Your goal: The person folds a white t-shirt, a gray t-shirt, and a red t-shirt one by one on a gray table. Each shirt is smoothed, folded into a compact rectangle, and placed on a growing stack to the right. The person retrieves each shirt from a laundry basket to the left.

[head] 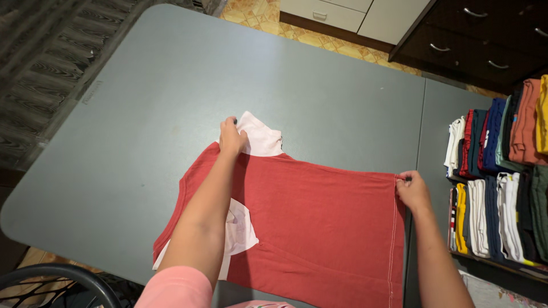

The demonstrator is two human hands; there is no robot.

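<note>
The red shirt [319, 222] is lying spread flat on the grey bench [171, 114], folding barely begun, with the left hand [231, 137] pinching its shoulder by the white sleeve [260, 137] and the right hand [412, 191] gripping the hem corner.

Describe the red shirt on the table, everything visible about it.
The red shirt is a soft knit tee with white sleeves and pale hem stitching, spread flat across the grey table. The left hand grips its far edge by a white sleeve; the right hand pinches the hem corner. Its near part runs out of view.
</note>
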